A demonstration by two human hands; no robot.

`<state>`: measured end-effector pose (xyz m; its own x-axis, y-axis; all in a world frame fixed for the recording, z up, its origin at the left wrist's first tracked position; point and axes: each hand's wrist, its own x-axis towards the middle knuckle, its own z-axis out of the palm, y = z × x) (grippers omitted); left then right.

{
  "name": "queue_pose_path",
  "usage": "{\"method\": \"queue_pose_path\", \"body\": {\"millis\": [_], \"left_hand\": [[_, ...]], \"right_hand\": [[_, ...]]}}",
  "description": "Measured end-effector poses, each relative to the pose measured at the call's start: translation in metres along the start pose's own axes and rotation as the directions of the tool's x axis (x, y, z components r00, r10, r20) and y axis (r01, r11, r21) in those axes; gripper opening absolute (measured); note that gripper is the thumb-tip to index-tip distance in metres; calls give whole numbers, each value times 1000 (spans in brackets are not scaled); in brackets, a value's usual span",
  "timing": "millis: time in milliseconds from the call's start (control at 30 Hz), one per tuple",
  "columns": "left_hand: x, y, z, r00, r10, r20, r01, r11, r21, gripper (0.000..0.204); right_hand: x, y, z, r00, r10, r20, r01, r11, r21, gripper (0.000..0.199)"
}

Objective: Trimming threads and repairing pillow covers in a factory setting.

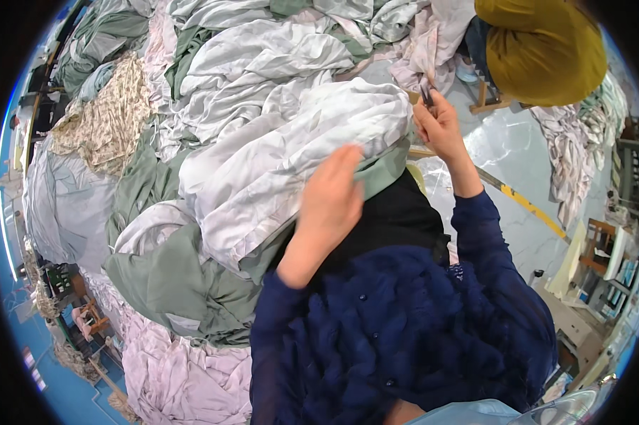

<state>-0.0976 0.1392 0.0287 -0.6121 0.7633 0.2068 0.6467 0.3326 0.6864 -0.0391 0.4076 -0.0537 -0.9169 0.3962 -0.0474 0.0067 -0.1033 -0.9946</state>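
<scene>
A large crumpled white sheet with a sage-green underside [291, 149] lies over a heap of fabric in front of me. My left hand [330, 202], slightly blurred, rests on the sheet's near edge where the green side folds out, fingers bent onto the cloth. My right hand [440, 127] is raised at the sheet's right corner, pinching the cloth edge together with a small dark tool, which looks like snips [427, 95]. Both arms wear dark blue sleeves.
Piles of white, green, pale lilac and floral cloth [107, 120] cover the left and far side. Another person in a mustard garment [539, 49] bends at the upper right. A pale floor with a yellow line [525, 205] lies right; wooden furniture [596, 248] stands beyond.
</scene>
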Motion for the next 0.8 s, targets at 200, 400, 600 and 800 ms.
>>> {"method": "queue_pose_path", "body": {"millis": [200,400,600,800], "left_hand": [[41,-40,102,989,133,70,-146,959,244,51],[38,-58,118,989,142,48,-150,949,276,48],[38,-54,117,990,136,22,-137,951,278,47],[36,-59,115,990,142,2,-137,947,290,47]], "right_hand": [[-23,3,-2,999,-48,5,32,590,-807,20],[-34,19,-15,920,341,190,-28,542,-840,18],[-33,47,-9,967,231,-103,-219,969,116,11],[-18,29,20,972,236,-4,-232,956,177,12]]}}
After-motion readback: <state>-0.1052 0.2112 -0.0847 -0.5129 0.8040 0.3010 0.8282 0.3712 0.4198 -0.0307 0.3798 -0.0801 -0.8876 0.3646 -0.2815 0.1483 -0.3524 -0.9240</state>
